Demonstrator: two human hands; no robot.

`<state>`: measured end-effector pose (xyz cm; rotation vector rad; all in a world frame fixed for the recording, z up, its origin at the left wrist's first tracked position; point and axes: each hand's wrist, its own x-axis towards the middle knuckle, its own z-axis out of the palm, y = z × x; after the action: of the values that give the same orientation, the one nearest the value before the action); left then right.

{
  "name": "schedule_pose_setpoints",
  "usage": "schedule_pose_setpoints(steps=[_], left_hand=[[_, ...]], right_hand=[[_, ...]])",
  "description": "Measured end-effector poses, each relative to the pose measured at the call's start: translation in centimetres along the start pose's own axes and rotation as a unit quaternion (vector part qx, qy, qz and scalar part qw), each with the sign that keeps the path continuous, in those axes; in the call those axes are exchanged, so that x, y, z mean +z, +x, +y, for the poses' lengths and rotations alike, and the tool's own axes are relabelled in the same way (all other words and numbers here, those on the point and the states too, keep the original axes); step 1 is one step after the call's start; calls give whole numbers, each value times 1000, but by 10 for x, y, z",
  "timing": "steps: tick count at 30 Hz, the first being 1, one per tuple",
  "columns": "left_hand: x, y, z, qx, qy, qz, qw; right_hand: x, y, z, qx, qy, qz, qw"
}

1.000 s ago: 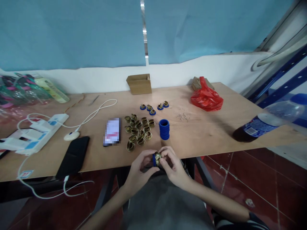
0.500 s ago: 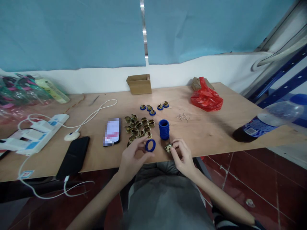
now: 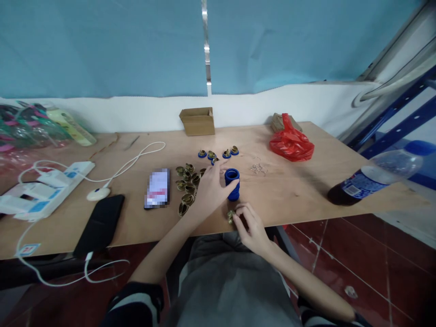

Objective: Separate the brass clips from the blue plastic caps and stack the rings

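My left hand (image 3: 211, 187) reaches over the wooden table (image 3: 299, 190), its thumb and fingers closed on the top of a stack of blue rings (image 3: 233, 184). Part of a heap of brass caps (image 3: 185, 184) lies under and left of that hand. My right hand (image 3: 248, 225) sits near the table's front edge and pinches one brass cap (image 3: 230, 216). Behind the stack stand several brass caps fitted in blue rings (image 3: 218, 154).
A phone with a lit screen (image 3: 157, 188), a black phone (image 3: 100, 225), a white power strip (image 3: 44, 188) and cables lie at the left. A cardboard box (image 3: 198, 120), a red plastic bag (image 3: 291, 142), small wire hooks (image 3: 259, 169) and a tilted cola bottle (image 3: 371, 179) are farther back and right.
My hands came apart; the left one carried the blue ring forward to the ring stack. The right hand stayed near the table's front edge with the brass cap.
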<state>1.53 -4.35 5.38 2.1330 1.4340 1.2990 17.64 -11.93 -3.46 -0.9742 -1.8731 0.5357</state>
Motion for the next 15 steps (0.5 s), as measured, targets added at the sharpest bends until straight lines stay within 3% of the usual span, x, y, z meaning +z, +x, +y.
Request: schedule_pose_setpoints(steps=[9,12,15], left_hand=[[2,-2,-3,22,17,10,1000],[-3,-11,0,42,26,57,997],[-11,-35,3,58,21,95,994]], right_hand=[[1,0,-2,11,16,4,1000],[1,0,-1,13,17,21,1000],[2,0,1,4,11,47,999]])
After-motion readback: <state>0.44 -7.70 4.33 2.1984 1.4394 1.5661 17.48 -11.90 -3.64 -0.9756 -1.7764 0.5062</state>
